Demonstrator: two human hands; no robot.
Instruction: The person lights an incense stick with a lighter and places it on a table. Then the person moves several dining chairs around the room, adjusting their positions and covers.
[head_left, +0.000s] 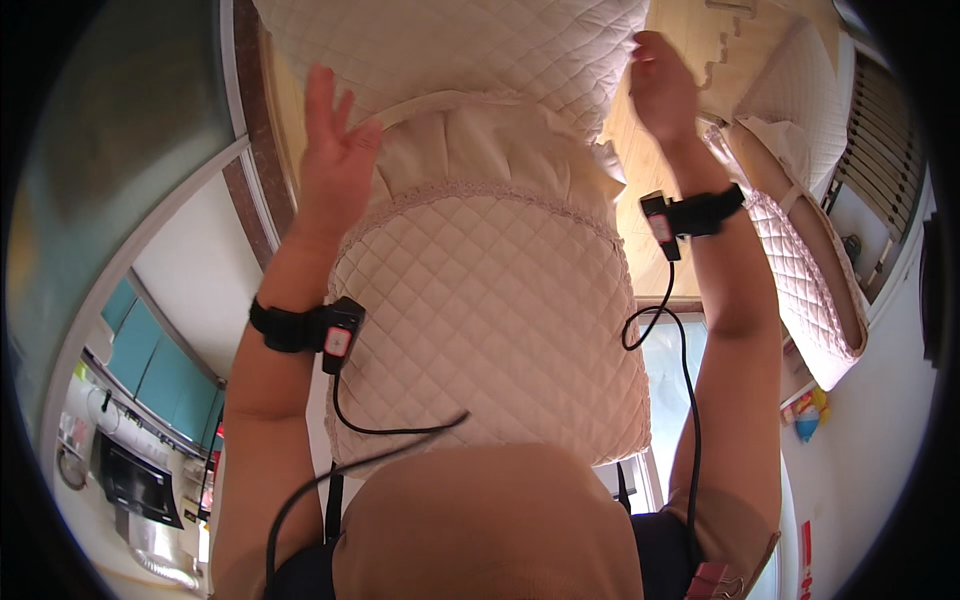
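A cream quilted cover (487, 300) with diamond stitching fills the middle of the view. Along its far side runs a gathered fabric ruffle (465, 150) with a lacy trim. Beyond the ruffle spreads another quilted stretch of pale fabric (480, 45); whether it is the same piece, I cannot tell. My left hand (337, 142) is raised at the left end of the ruffle, fingers apart and holding nothing. My right hand (664, 86) is at the right edge of the far fabric with its fingers curled. Whether they pinch that edge is unclear.
Black wrist devices (343, 334) with trailing cables (686, 375) are strapped to both forearms. At right, a quilted, padded piece of furniture (802, 277) stands near dark slats (877, 150). Pale wooden flooring (622, 180) shows between. Kitchen cabinets (157, 345) appear at left.
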